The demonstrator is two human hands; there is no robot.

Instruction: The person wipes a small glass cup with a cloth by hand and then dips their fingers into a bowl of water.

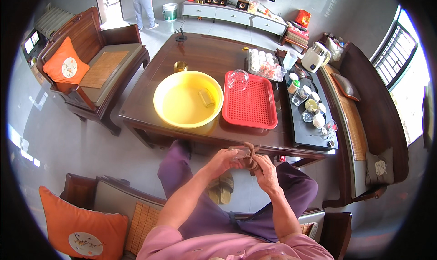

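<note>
Over my lap, just off the table's near edge, my left hand (221, 163) grips a small clear glass (237, 153). Bunched in my right hand (267, 172) is a brown cloth (250, 159), pressed against the glass's right end. Ahead on the table, a large yellow basin (172, 113) holds liquid, with a glass (206, 98) lying in it. Beside it sits a red perforated tray (250, 106). A rounded clear glass vessel (238, 80) rests at that tray's far left corner.
The dark wooden table (144, 96) also bears an amber glass cup (180, 66) and a plastic box of white balls and red pieces (264, 65). At right, a black tea tray (306, 131) carries several cups near a white kettle (315, 57). A person (144, 7) stands far back.
</note>
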